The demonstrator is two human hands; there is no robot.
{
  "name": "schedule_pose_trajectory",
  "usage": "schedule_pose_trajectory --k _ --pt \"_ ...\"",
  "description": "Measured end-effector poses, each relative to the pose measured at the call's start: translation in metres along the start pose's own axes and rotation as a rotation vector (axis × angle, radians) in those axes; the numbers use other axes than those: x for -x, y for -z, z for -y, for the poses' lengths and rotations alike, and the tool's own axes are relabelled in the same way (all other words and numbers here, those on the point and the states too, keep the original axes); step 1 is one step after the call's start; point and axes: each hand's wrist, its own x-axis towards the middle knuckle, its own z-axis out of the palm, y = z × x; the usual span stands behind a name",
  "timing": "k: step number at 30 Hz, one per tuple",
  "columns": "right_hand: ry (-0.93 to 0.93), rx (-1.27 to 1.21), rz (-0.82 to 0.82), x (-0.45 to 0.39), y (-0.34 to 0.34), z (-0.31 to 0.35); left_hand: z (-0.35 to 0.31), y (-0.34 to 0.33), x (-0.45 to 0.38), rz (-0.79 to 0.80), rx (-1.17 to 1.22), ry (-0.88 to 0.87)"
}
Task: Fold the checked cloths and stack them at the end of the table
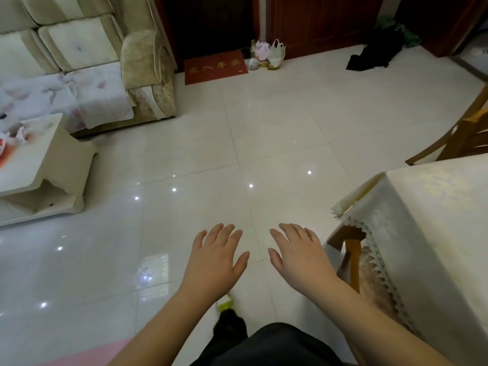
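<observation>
Glossy pale floor tiles (pixel 211 154) fill the room. Nearest: left hand (pixel 217 256) and right hand (pixel 297 253), backs up, side by side above the floor, each grip wide and holding nothing. Right: bench (pixel 433 220) under a cream lace-edged tablecloth; wooden chair (pixel 462 133) behind it. Left: low white side table (pixel 34 165). Farther: beige sofa (pixel 79 62), red doormat (pixel 215 66), plastic bags (pixel 266 55), dark clothing heap (pixel 375 52). Checked cloths: position cannot be told.

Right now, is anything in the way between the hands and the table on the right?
Nothing visible is. The left hand and right hand hover open over bare floor, and the table sits just right of them. No checked cloths are in view.
</observation>
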Motion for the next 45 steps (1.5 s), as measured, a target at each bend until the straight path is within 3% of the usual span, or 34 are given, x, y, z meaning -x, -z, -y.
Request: schedule_pose_trajectory --k 5,14,21,29,45 --pt "-0.019 0.052 -0.092 -0.072 0.005 0.02 0.041 0.001 -0.064 -0.016 -0.001 -0.037" --pt "-0.133 0.091 -0.085 -0.185 0.026 0.046 0.124 0.033 -0.179 0.011 0.026 -0.195" --pt "-0.235 0.103 -0.176 -0.243 0.039 0.021 0.147 0.037 -0.257 0.014 0.007 -0.245" --pt "-0.322 0.061 -0.216 -0.306 0.043 -0.053 0.096 0.048 -0.367 0.076 0.013 -0.385" --pt "-0.574 -0.037 -0.071 -0.4 0.11 -0.229 -0.048 0.083 -0.577 0.096 -0.1 -0.603"
